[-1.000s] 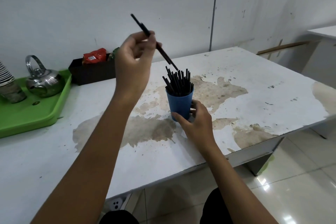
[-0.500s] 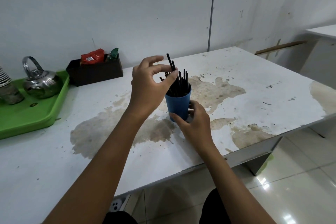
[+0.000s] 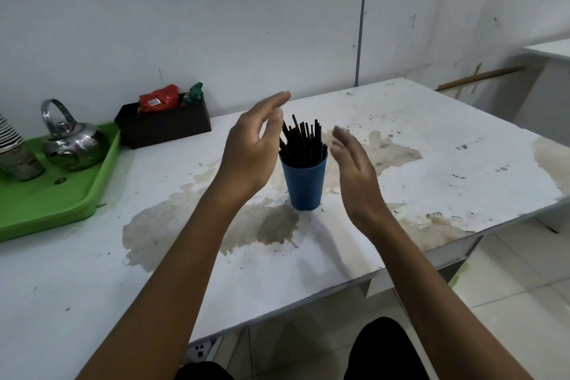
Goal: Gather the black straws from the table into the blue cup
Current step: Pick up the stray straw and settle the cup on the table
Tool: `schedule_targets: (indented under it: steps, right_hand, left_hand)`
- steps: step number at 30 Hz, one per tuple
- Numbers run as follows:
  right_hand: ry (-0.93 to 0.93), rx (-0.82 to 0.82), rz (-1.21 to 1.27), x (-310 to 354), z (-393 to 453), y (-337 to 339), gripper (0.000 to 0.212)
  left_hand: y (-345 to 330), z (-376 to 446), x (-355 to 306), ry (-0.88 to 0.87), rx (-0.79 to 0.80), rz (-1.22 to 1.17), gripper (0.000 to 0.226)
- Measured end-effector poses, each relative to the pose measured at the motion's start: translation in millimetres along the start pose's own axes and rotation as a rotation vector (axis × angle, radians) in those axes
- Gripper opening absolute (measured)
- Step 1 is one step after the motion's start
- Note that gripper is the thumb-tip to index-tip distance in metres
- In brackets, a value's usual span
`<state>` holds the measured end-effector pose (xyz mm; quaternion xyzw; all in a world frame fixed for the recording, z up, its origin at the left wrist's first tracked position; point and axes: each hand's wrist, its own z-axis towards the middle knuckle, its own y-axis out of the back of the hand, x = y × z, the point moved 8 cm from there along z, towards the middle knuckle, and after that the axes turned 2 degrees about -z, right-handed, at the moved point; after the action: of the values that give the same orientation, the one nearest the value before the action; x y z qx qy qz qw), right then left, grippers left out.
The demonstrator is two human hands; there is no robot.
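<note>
Both hands came off since prev frames: left hand [image 3: 251, 148] had been feeding a last straw into the bundle, now it's released, fingers spread, holding nothing. Right hand [image 3: 351, 170] let go of the cup base, also flat and spread, empty. They flank the blue cup [image 3: 304, 185] w/o touching it, left just beside the straw tips, right a bit further off.

Black straws [image 3: 303, 142] all stand in the cup, fanned out, tips well above the rim. Cup sits upright on the table [image 3: 431, 139], mid-surface, on the stained patch. No loose straws visible on the tabletop, so task looks done or v. close.

Risks from here:
- Cup is narrow and top-heavy w/ that tall bundle, nothing steadying it now. A brush from either hand on withdrawal prob tips it, straws scatter.
- Left fingers are closest to the leaning tips; snagging one could flick it out or drag the cup.
- Straws lean outward unevenly, so a table bump might spill a few.

Kettle [image 3: 72, 145] on green tray [image 3: 46, 210] and black box [image 3: 166, 126] are well apart, no issue.
</note>
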<state>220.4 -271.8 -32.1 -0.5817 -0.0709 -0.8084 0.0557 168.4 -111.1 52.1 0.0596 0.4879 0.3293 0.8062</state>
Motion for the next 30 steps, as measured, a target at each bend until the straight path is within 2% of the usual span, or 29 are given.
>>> schedule_targets:
  steps: [5,9,13,15,19,23,28,30]
  right_hand:
    - [0.249,0.099,-0.314,41.7,14.1,-20.4,0.044]
    - [0.339,0.200,-0.490,36.4,12.3,-27.2,0.030]
    - [0.319,0.146,-0.480,37.2,15.7,-17.3,0.041]
    - [0.332,0.113,-0.478,46.4,18.0,-15.2,0.045]
    - [0.459,0.160,-0.581,65.5,12.8,-21.1,0.046]
    - [0.482,0.266,-0.752,50.2,5.7,-23.6,0.044]
    - [0.429,0.220,-0.649,45.6,7.9,-20.2,0.041]
    - [0.461,0.201,-0.643,56.4,8.9,-25.5,0.042]
  left_hand:
    - [-24.8,0.7,18.2,0.035,0.160,0.112,0.040]
    - [-30.9,-2.4,30.6,0.067,0.187,0.015,0.043]
    - [-19.0,-11.2,54.2,0.128,0.025,-0.187,0.046]
    - [-21.5,-23.0,70.8,0.176,-0.004,-0.248,0.049]
    - [-39.9,-53.8,97.7,0.261,0.040,-0.238,0.059]
    - [-45.0,-61.5,105.6,0.276,0.080,-0.209,0.072]
    - [-50.7,-64.0,103.4,0.236,0.161,-0.140,0.082]
    - [-54.7,-65.5,106.0,0.211,0.207,-0.080,0.084]
